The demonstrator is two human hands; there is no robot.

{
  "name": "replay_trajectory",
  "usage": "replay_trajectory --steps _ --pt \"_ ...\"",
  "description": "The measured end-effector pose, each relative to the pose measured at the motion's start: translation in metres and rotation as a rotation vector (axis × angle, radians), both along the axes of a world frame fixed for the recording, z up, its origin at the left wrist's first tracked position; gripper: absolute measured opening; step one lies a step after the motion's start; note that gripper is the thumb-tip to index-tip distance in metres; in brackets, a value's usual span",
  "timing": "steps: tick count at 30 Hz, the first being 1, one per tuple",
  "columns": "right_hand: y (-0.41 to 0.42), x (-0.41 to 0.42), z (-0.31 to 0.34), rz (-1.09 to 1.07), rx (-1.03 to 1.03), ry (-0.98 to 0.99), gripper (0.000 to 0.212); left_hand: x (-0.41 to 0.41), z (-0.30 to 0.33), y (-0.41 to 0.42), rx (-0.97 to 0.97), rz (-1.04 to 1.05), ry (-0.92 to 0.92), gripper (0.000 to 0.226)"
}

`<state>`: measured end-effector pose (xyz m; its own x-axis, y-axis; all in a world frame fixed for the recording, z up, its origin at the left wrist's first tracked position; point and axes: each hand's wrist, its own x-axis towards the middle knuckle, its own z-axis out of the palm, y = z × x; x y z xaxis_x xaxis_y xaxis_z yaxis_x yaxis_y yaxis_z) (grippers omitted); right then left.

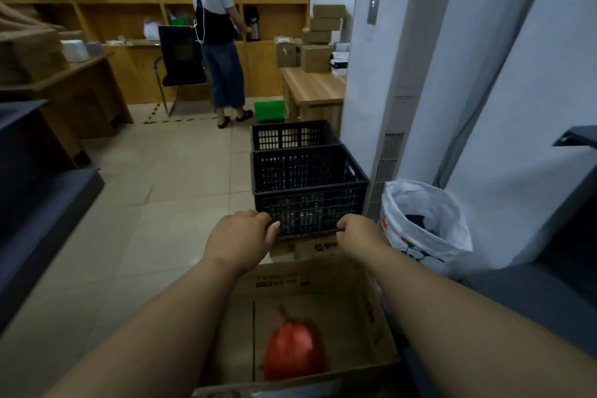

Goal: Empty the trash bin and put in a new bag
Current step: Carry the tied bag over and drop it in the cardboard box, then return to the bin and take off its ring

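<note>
Reaching forward together, both arms stretched over an open cardboard box (310,307) that held a knotted red bag (293,353) on its floor. The left hand (240,237) had its fingers curled and its thumb tucked in at the near lower corner of a black slatted crate (308,191); whether it truly pinched the plastic or only touched it, I could not tell. The right hand (358,233) was curled too, fingertips hooked on the crate's bottom edge at the other near corner. A second black crate (292,136) stood just behind the first.

The trash bin (423,223), lined with a white printed bag and showing something dark inside, stood upright just to the right of the right hand, beside the crate. So the right hand was the nearer one to it; I judged the bin's mouth lay slightly higher than that grip.
</note>
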<state>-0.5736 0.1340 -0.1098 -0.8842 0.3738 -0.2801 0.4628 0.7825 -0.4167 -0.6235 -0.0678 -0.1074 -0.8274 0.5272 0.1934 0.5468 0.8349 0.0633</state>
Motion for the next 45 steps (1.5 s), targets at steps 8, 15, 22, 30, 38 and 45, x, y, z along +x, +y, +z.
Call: replay_trajectory --steps 8,15,22,30,38,45 --pt "0.065 0.034 0.031 -0.19 0.049 0.12 0.031 -0.007 0.028 0.092 0.081 -0.235 0.05 0.043" --pt "0.104 0.069 0.046 -0.552 0.072 0.156 0.037 -0.013 0.04 0.169 0.118 -0.524 0.127 0.04" --pt "0.095 0.143 0.039 -0.881 0.168 0.204 0.034 0.02 0.037 0.229 0.095 -0.912 0.088 0.041" --pt "0.049 0.317 0.025 -1.311 0.236 0.118 0.033 0.172 0.022 0.269 0.12 -1.414 0.037 0.049" --pt "-0.037 0.518 0.022 -1.769 0.292 0.028 0.03 0.399 0.027 0.255 0.135 -1.856 -0.007 0.048" --pt "-0.148 0.709 0.038 -2.072 0.321 -0.036 0.023 0.624 0.04 0.19 0.152 -2.12 -0.038 0.039"
